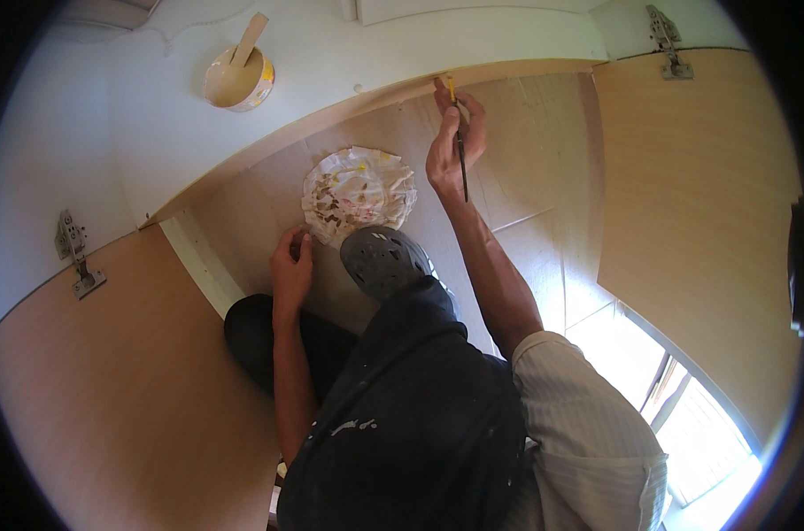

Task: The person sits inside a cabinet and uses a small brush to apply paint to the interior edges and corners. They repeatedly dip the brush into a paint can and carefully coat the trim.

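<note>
My right hand [456, 142] is closed around a thin paintbrush [461, 146] with a dark handle and a yellow part near its tip. The brush tip is up against the wooden front edge [380, 99] of the cabinet base; whether it touches cannot be made out. Lower left, my left hand [292, 258] hangs with loosely bent fingers apart, and no object shows in it. Just beyond it lies a crumpled, round, whitish sheet [360, 192], stained with brown, yellow and reddish paint.
Inside the white cabinet stands a round tub [262, 87] with a flat wooden stick [250, 40] in it. Open wooden doors, left [127, 380] and right [694, 177], flank me on metal hinges [668, 42]. My grey clog [384, 258] stands beside the stained sheet on the tiled floor [526, 159].
</note>
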Motion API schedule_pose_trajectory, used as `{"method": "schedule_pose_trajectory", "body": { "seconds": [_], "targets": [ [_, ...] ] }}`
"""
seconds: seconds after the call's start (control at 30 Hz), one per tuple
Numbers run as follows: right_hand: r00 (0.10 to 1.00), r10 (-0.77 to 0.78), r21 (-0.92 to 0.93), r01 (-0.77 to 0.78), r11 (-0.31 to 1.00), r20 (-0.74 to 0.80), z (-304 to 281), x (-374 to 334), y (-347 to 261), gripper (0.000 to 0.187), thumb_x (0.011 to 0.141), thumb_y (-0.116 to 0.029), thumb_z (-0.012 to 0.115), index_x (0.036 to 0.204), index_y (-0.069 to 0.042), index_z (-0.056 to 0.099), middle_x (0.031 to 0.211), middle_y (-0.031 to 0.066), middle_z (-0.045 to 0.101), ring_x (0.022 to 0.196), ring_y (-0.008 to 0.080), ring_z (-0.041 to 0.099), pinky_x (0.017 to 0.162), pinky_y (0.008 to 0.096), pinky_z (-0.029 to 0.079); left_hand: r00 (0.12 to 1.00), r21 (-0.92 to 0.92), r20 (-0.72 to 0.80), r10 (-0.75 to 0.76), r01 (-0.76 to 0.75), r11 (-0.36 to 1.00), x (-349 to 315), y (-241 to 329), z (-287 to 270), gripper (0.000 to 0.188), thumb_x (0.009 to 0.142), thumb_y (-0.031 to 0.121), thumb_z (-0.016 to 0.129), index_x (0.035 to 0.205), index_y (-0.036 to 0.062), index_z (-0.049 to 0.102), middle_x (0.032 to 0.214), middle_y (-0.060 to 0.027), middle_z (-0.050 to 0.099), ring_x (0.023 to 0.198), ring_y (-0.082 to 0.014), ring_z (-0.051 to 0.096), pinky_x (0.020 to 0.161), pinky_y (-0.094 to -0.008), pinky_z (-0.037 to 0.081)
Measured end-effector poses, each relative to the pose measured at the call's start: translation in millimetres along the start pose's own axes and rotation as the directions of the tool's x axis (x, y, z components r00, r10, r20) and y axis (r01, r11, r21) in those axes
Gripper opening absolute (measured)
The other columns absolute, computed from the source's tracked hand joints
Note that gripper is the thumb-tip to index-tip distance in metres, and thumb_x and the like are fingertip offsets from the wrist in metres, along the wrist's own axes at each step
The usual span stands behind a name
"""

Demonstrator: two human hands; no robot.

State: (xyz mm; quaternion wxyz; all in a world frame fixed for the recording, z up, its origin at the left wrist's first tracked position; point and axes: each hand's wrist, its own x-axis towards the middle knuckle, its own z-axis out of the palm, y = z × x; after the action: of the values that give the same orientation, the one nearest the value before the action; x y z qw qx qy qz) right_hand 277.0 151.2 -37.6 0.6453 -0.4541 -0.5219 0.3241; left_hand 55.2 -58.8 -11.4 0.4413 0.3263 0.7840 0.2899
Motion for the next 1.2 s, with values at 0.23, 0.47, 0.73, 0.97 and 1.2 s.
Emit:
{"method": "schedule_pose_trajectory", "body": {
  "seconds": [0.23,0.47,0.73,0.97,1.2],
  "targets": [
    [1.0,-0.016,0.003,0.016,1.0,0.001,2.0,1.1,-3.2,0.025,0.102,-0.004,0.046,0.122,0.01,0.049,0.115,0.0224,0.058,0.118,0.038,0.063,0.1,0.044,0.052,1.0,0.001,-0.003,-0.005,0.005,1.0,-0.2,-0.5,0.4,0.026,0.1,0.017,0.059,0.121,0.0041,0.066,0.078,-0.0019,0.062,0.07,-0.0104,0.056,0.064,-0.0283,0.048],
    [1.0,-0.011,0.043,0.011,0.999,0.0,4.7,1.1,-7.5,0.025,0.103,-0.006,0.046,0.122,0.011,0.048,0.115,0.0226,0.059,0.118,0.0356,0.063,0.101,0.0453,0.052,1.0,0.019,0.013,-0.011,0.011,1.0,-0.4,-2.2,-1.4,0.026,0.1,0.018,0.06,0.122,0.0045,0.066,0.082,-0.0031,0.063,0.071,-0.0108,0.057,0.065,-0.028,0.048],
    [1.0,-0.015,0.0,0.015,1.0,0.009,2.1,-2.2,-0.5,0.026,0.103,-0.008,0.05,0.121,0.01,0.052,0.113,0.0217,0.062,0.11,0.03,0.066,0.095,0.0384,0.052,1.0,-0.007,0.001,-0.006,0.006,1.0,-1.3,1.8,0.1,0.025,0.099,0.016,0.06,0.12,0.0039,0.066,0.081,-0.003,0.063,0.071,-0.0106,0.056,0.064,-0.0284,0.048],
    [0.999,-0.049,-0.004,0.049,0.999,-0.004,6.6,-3.9,-2.6,0.027,0.101,-0.007,0.052,0.122,0.009,0.053,0.113,0.0216,0.063,0.109,0.0276,0.065,0.094,0.0368,0.053,1.0,0.065,0.027,-0.002,0.0,0.998,-1.2,1.7,-3.0,0.029,0.1,0.02,0.061,0.124,0.0041,0.064,0.088,-0.0042,0.065,0.074,-0.0118,0.06,0.068,-0.0276,0.05],
    [0.995,-0.075,-0.094,0.082,0.992,0.069,5.6,-5.8,-5.6,0.025,0.099,-0.004,0.053,0.121,0.009,0.055,0.114,0.021,0.063,0.107,0.0266,0.065,0.094,0.0365,0.053,1.0,0.031,0.0,0.018,-0.018,0.999,-0.8,-0.5,-0.9,0.025,0.099,0.017,0.06,0.12,0.0041,0.067,0.082,-0.0043,0.064,0.071,-0.0115,0.057,0.065,-0.0291,0.048]
  ]
}}
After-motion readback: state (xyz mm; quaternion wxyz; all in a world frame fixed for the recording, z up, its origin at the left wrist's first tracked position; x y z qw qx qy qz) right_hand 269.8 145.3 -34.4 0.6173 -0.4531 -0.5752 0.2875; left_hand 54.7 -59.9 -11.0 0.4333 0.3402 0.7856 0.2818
